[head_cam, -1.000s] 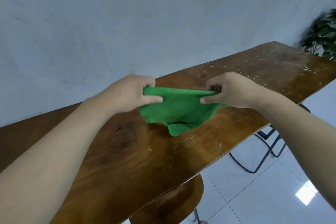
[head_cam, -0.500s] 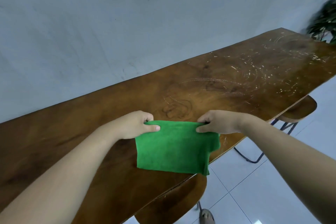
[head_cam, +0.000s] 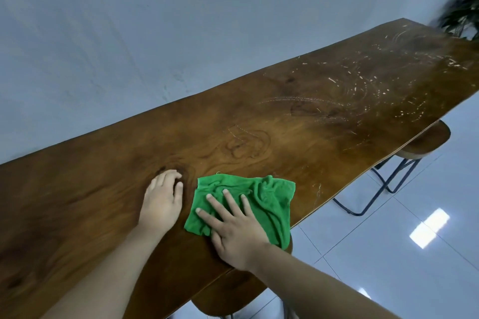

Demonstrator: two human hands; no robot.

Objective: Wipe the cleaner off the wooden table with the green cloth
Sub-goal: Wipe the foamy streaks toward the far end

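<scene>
**While your right hand (head_cam: pixel 233 230) presses the green cloth, your left rests on bare wood**

Where the long brown wooden table (head_cam: pixel 285 116) comes nearest to you, the rumpled green microfibre cloth (head_cam: pixel 269 202) lies on its top, close to the near edge. Its lower right corner hangs a little over that edge. Your right hand lies palm down on the left part of the cloth, with its fingers (head_cam: pixel 228 198) straight and spread. It presses the fabric flat and does not grasp it. Your left hand (head_cam: pixel 162 202) sits just beside the cloth on the left. It is also palm down on the wood and holds nothing, and a narrow strip of table shows between it and the cloth.

Pale whitish streaks and flecks of cleaner (head_cam: pixel 363 85) curve across the right half of the table, well apart from the cloth. A few fainter arcs (head_cam: pixel 246 134) lie nearer the middle.

A round wooden stool with black metal legs (head_cam: pixel 427 140) stands tucked under the far right part of the table. A second wooden stool seat (head_cam: pixel 228 295) shows below the near edge, under your right forearm. A blurred dark-leaved plant (head_cam: pixel 464 13) stands past the table's far end, against the plain grey-blue wall (head_cam: pixel 155 33). The glossy white tiled floor (head_cam: pixel 388 241) lies to the right.
</scene>
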